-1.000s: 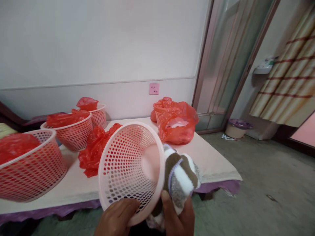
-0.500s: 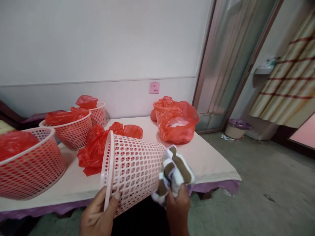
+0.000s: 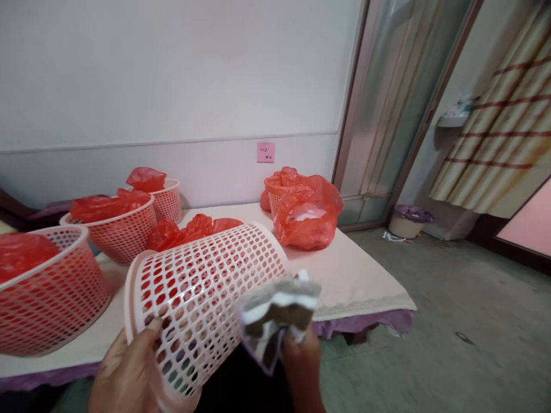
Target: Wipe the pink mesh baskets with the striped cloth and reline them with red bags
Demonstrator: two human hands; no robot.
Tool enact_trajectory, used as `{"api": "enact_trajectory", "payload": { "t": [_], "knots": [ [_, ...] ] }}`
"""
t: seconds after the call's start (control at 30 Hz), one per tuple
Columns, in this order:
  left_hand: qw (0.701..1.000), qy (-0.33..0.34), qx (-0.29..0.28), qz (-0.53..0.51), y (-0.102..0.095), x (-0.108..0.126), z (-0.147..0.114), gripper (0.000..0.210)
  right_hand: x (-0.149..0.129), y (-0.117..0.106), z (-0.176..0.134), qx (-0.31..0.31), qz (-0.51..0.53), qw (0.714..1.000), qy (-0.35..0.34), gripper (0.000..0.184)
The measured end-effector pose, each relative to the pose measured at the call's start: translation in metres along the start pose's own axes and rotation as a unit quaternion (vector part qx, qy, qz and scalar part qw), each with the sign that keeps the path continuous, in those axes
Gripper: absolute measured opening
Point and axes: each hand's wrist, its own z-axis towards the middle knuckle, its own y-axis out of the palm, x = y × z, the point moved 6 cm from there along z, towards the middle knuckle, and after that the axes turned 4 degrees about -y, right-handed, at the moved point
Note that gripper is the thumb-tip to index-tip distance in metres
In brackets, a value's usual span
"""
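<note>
A pale pink plastic basket (image 3: 206,275) with a lattice of holes lies tilted on its side in front of me, its rim toward the left. My left hand (image 3: 129,367) grips that rim, thumb on the outer wall and the other fingers mostly hidden. In my right hand (image 3: 301,355) is a bunched cloth (image 3: 279,312) with brown, white and grey patches, slightly blurred. The cloth is by the lower right side of the basket, near its base; whether it touches the wall I cannot tell.
Pink baskets (image 3: 47,292) with red plastic bags stand at the left on a cream-covered table (image 3: 357,281). Loose red bags (image 3: 193,229) lie behind the held basket. An open red bag (image 3: 307,221) with pale contents sits at the back right. A bin (image 3: 407,221) stands on the floor.
The held basket has shifted left with my left hand and turned, its rim now lower and more toward me. My right hand has moved the cloth left along the basket's side.
</note>
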Motion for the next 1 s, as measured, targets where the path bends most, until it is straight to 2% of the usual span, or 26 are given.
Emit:
{"api": "enact_trajectory", "payload": {
  "t": [0.07,0.13,0.17,0.23,0.37,0.5,0.6,0.73,0.8,0.9,0.93,1.0],
  "knots": [
    [1.0,-0.015,0.009,-0.004,-0.005,0.0,0.002,0.032,0.021,-0.015,0.013,0.008,0.104,0.99,0.094,0.043],
    [1.0,-0.03,0.004,0.001,-0.008,-0.005,0.006,0.031,0.033,-0.027,0.017,0.032,0.201,0.961,0.185,0.052],
    [0.999,-0.035,0.002,0.002,-0.009,-0.008,0.008,0.031,0.033,-0.031,0.017,0.043,0.231,0.95,0.207,0.056],
    [0.999,-0.046,-0.007,-0.003,-0.011,-0.015,0.012,0.03,0.025,-0.042,0.019,0.056,0.235,0.951,0.192,0.058],
    [0.998,-0.067,-0.006,-0.001,-0.014,-0.017,0.01,0.032,0.012,-0.06,0.024,0.065,0.162,0.977,0.122,0.055],
    [0.996,-0.08,0.038,0.019,-0.014,-0.009,-0.001,0.032,0.021,-0.065,0.031,0.042,0.108,0.987,0.111,0.066],
    [0.997,-0.059,0.05,0.027,-0.011,-0.003,-0.008,0.029,0.025,-0.065,0.036,0.036,0.069,0.993,0.087,0.062],
    [0.997,-0.053,0.05,0.036,-0.016,-0.004,-0.008,0.027,0.009,-0.057,0.048,-0.057,0.029,0.997,-0.037,0.05],
    [0.997,-0.061,0.054,0.012,-0.023,-0.007,-0.004,0.026,0.006,-0.059,0.055,-0.075,0.048,0.996,-0.011,0.05],
    [0.996,-0.066,0.056,-0.019,-0.029,-0.009,0.0,0.027,-0.002,-0.073,0.062,-0.005,0.077,0.996,0.054,0.053],
    [0.996,-0.062,0.053,-0.022,-0.029,-0.009,0.001,0.028,-0.01,-0.074,0.06,0.014,0.073,0.996,0.044,0.053],
    [0.997,-0.056,0.033,-0.03,-0.026,-0.009,0.003,0.028,-0.032,-0.065,0.044,0.03,0.039,0.998,-0.03,0.049]
  ]
}}
